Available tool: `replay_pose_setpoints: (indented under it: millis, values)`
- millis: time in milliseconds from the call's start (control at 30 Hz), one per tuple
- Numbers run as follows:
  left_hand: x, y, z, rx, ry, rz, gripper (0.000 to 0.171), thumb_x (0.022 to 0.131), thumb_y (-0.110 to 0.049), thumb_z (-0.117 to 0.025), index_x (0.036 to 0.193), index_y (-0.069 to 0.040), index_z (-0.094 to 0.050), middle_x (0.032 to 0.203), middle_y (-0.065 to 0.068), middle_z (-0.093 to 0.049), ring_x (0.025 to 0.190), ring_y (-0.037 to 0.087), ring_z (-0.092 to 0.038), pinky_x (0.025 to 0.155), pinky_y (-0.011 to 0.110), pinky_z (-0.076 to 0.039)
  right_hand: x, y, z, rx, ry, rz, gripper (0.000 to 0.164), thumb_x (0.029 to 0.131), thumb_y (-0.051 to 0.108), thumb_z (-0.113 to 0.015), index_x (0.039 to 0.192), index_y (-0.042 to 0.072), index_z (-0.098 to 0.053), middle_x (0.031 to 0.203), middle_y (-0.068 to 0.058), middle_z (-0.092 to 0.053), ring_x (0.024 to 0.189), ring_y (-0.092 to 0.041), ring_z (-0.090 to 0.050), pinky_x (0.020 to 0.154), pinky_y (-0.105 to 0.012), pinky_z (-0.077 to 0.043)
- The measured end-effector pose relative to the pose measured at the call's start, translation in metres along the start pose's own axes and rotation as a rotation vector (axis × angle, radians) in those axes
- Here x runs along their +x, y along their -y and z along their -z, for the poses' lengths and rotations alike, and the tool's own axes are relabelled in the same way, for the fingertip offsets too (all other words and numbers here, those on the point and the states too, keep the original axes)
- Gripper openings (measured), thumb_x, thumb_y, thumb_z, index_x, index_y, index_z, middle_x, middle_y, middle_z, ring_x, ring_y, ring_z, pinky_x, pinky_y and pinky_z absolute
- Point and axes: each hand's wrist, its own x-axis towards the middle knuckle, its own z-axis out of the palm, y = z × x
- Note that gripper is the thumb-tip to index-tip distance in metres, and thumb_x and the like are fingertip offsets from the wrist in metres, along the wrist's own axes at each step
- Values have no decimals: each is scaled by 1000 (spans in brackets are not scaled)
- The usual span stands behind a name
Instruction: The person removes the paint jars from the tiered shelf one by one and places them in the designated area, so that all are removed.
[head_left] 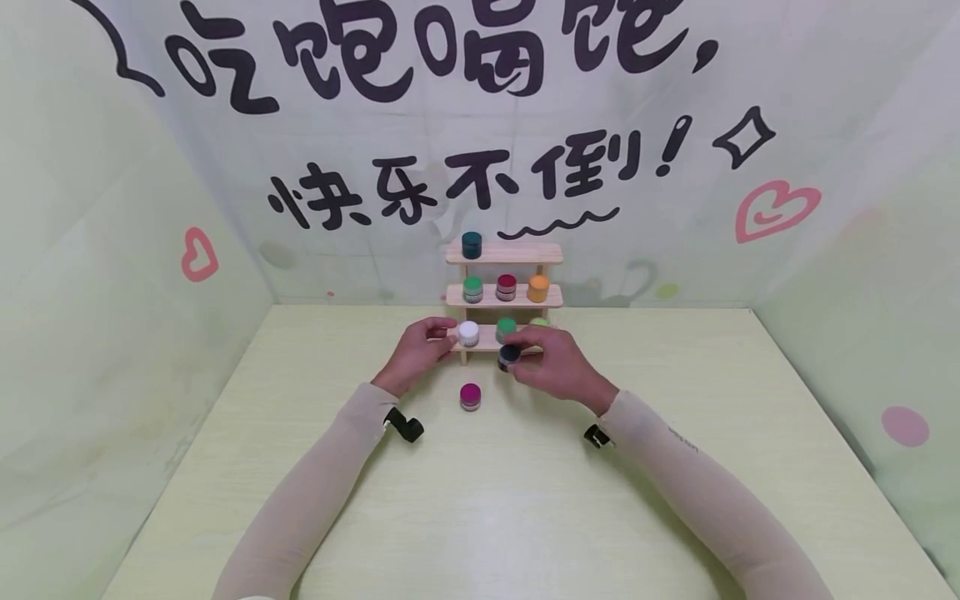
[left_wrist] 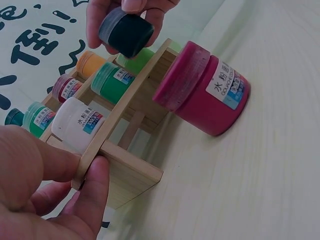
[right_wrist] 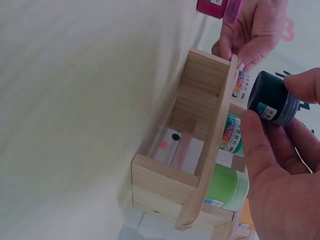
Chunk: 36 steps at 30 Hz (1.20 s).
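Backdrop (head_left: 352, 271): pale hanging, printed in large black characters (head_left: 483, 179), "吃饱喝饱,快乐不倒!", with a wavy underline, star outline and pink hearts (head_left: 777, 211).

Table (head_left: 480, 517): light wood-grain top.

Wooden rack (head_left: 504, 295): three tiers, standing near the middle of the table's far edge. Top tier, left end — one dark teal jar (head_left: 472, 245). Middle tier, left to right — mint-green jar (head_left: 472, 289), dark red jar (head_left: 506, 287), orange jar (head_left: 538, 288). Bottom tier, left to right — white jar (head_left: 468, 334), emerald jar (head_left: 506, 328), lime-green jar (right_wrist: 225, 187).

Magenta jar (head_left: 470, 397): on the table, in front of the rack's left end, nearer the front edge than the rack.

Labels: white and blue; "水粉" legible on the magenta jar, smaller print blurred.

Hands, two, in beige sleeves (head_left: 315, 492). Left hand (head_left: 422, 350): thumb and finger pinching the left end of the bottom tier, beside the white jar. Right hand (head_left: 555, 360): thumb and fingertips closed about a blackish-teal jar (right_wrist: 271, 98), held off the table at the bottom tier's front edge; its label also reads "水粉".
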Motion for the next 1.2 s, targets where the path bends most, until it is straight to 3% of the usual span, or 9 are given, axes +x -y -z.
replay_pose_setpoints:
  millis: [333, 667, 933, 1200]
  values:
    - [0, -1, -1, -54, 5, -13, 36, 102, -3, -67, 138, -2, -64, 125, 15, -56, 111, 21, -59, 90, 25, -66, -5, -7, -5, -70, 152, -62, 41, 88, 3, -78, 128, -1, -72, 115, -7, -71, 108, -22, -71, 93, -33, -66]
    - [-2, -1, -1, -19, 9, -6, 38, 103, -7, -67, 141, -4, -62, 130, 16, -56, 115, 22, -60, 102, 38, -63, -4, -11, -10, -199, 281, -25, 36, 90, 8, -77, 126, 7, -76, 118, -2, -75, 106, -16, -70, 91, -27, -65]
    - [-3, -4, -1, -25, 18, 17, 41, 104, -7, -65, 145, -5, -59, 132, 14, -55, 114, 21, -61, 107, 42, -61, -4, -11, -10, -194, 353, -23, 33, 89, 5, -78, 122, 9, -77, 116, -3, -73, 107, -18, -71, 90, -26, -65]
    - [-3, -3, -1, -32, 13, 9, 38, 103, -5, -67, 141, -4, -62, 129, 16, -56, 111, 22, -63, 100, 34, -64, -4, -12, -12, -225, 381, -42, 34, 91, 6, -78, 125, 10, -76, 118, -2, -72, 108, -17, -71, 91, -27, -65]
